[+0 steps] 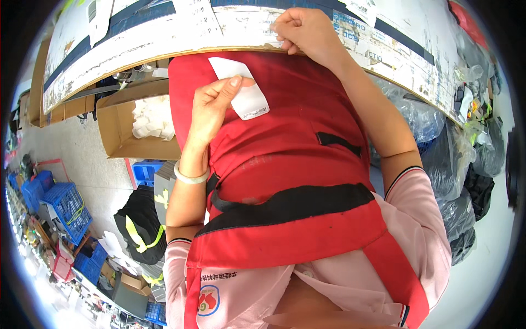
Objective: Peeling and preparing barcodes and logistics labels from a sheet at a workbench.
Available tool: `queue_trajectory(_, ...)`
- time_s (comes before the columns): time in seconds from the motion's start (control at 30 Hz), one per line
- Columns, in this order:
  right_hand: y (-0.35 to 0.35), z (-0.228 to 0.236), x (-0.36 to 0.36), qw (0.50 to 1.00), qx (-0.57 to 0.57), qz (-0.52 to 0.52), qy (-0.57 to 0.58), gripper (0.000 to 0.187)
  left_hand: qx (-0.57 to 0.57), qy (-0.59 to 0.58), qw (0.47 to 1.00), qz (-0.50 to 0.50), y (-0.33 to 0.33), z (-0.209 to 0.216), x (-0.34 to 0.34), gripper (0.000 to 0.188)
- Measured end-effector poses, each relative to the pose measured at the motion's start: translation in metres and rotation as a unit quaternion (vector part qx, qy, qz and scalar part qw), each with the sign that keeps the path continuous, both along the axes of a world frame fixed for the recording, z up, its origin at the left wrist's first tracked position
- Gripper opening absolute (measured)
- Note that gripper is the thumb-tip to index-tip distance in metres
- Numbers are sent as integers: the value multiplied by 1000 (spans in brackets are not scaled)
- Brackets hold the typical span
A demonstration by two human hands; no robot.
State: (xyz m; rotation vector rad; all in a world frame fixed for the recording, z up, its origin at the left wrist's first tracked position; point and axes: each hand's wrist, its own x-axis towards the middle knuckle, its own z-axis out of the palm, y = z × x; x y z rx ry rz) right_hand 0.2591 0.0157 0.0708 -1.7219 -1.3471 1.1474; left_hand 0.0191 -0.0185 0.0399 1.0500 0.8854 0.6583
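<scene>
My left hand (215,101) is closed, thumb on top, around a white paper label strip (249,101) with small dark print at its lower end. The strip tilts over the red apron (285,120) on my lap, just short of the table edge. Farther right, my right hand (309,33) rests at the near edge of the worn white tabletop (246,35). Its fingers are curled and pinched together near the surface. Whatever lies between those fingertips, if anything, is too small to make out. A printed white sheet (198,16) lies on the table left of this hand.
Under the table at left stands an open cardboard box (118,142) holding white paper pieces (154,118). Blue plastic crates (68,211) sit on the floor farther left. Clear and dark plastic bags (446,159) crowd the right side. Black bundles with yellow ties (139,230) are at my left.
</scene>
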Motion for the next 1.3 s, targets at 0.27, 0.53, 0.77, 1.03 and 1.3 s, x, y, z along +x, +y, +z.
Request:
queue_trajectory(0.27,-14,-2,15,994,50,15,98,21,-3,-13,1000,21,-1,-1,0,29)
queue_trajectory(0.53,-17,9,79,992,89,-82,45,18,-19,-35,998,42,-4,0,-4,23)
queue_trajectory(0.77,-13,2,188,973,92,-213,5,15,-73,-48,996,-25,-1,2,-1,25)
queue_trajectory(1.03,-38,43,54,994,42,19,97,17,5,-17,999,39,-10,15,-4,19)
queue_trajectory(1.3,-51,43,-8,975,-36,158,154,19,54,-17,998,25,-16,21,-3,12)
